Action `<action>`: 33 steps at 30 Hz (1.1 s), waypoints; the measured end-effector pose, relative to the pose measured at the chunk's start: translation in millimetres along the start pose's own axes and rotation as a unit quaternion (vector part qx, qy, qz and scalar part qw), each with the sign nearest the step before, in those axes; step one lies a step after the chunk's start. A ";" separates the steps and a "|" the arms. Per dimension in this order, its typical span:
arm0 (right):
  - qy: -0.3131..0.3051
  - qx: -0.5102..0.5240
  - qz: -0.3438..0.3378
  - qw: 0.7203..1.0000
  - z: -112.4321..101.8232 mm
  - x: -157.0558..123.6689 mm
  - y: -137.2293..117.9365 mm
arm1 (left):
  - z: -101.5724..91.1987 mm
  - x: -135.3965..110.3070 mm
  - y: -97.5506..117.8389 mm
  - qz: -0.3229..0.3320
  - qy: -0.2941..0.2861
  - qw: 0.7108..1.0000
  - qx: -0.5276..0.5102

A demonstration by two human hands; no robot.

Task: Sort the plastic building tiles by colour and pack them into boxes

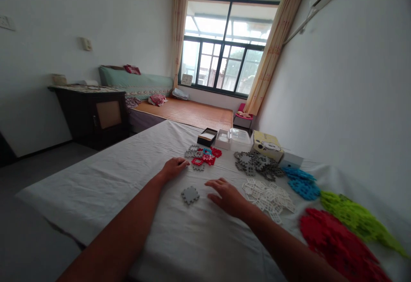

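Lying flat, grey tooth-edged piece (190,195)

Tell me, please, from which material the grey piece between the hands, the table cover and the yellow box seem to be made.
Grey piece: probably matt plastic, evenly coloured with a notched edge, though foam is possible.
Table cover: matt cloth, it seems, from its soft wrinkles.
Yellow box: likely printed cardboard, flat-sided and straight-edged; its sheen is unclear.

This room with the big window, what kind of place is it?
Probably a bedroom in somebody's home: it has what looks like a wide, low bed, patterned curtains by the window and a dark cabinet.
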State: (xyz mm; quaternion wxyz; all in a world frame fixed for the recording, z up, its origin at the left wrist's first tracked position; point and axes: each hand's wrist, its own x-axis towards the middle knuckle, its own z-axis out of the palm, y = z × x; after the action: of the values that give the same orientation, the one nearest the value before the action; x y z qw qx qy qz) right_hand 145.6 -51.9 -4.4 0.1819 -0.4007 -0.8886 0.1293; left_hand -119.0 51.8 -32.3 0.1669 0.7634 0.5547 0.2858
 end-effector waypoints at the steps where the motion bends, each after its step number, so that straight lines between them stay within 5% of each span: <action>1: -0.008 -0.012 -0.020 1.000 6.1 6.5 -11.8 | 0.5 0.1 -0.9 0.005 0.001 1.000 -0.003; 5: -0.014 -0.065 -0.019 0.998 24.4 27.3 -37.4 | 1.6 -0.9 -3.4 0.011 0.007 1.000 -0.012; 10: 0.007 -0.042 -0.005 0.999 28.7 31.3 -24.6 | 0.2 -2.0 -1.0 0.007 0.001 1.000 -0.019; 16: 0.094 -0.059 0.102 0.989 -15.3 22.8 48.9 | -1.3 -4.1 2.9 -0.011 -0.004 1.000 -0.009; 19: 0.173 -0.142 0.196 0.955 -58.3 20.6 102.2 | -1.0 -5.2 3.8 0.003 0.000 1.000 -0.016; 22: 0.187 -0.203 0.255 0.927 -82.6 22.4 135.5 | -0.7 -5.3 5.2 -0.002 -0.001 1.000 -0.013; 33: 0.046 -0.119 0.143 0.981 -6.4 117.0 110.8 | 2.6 -5.2 3.4 0.002 0.019 1.000 -0.023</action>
State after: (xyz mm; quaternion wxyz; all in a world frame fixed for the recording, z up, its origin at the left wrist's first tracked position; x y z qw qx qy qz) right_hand 150.3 108.9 -14.5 0.1534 -0.5482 -0.8217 0.0289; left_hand -115.9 45.9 -33.7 0.1738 0.7548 0.5495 0.3132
